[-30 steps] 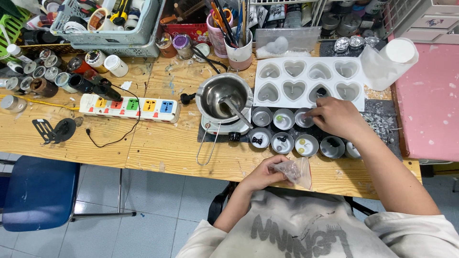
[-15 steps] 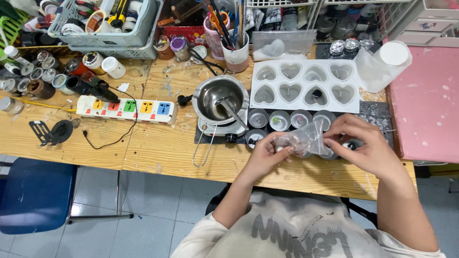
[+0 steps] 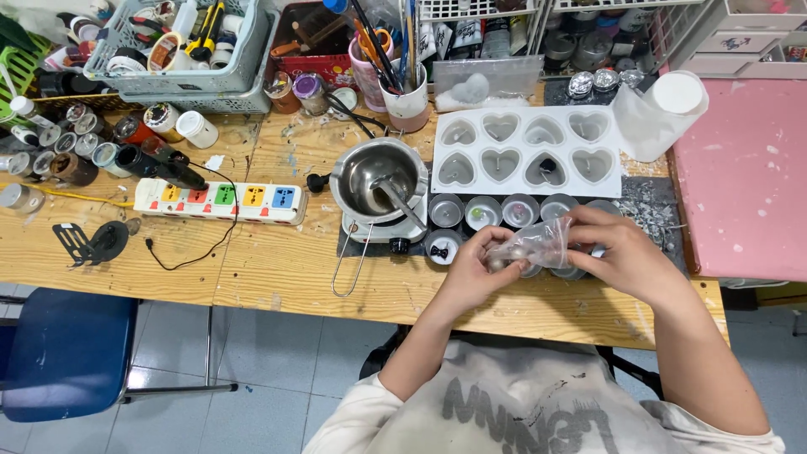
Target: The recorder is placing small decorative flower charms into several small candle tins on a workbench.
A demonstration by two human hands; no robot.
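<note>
Workbench (image 3: 252, 269) | both hands' fingers pinching clear bag (image 3: 538, 242) | right hand (image 3: 622, 256) moved off tins (image 3: 483, 212) | left hand (image 3: 475, 273) raised

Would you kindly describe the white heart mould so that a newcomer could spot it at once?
On the wooden workbench, look right of the small metal melting pot. The white heart mould lies flat behind the row of small round tins. It alone is a white rectangular tray with eight heart-shaped hollows in two rows.
</note>
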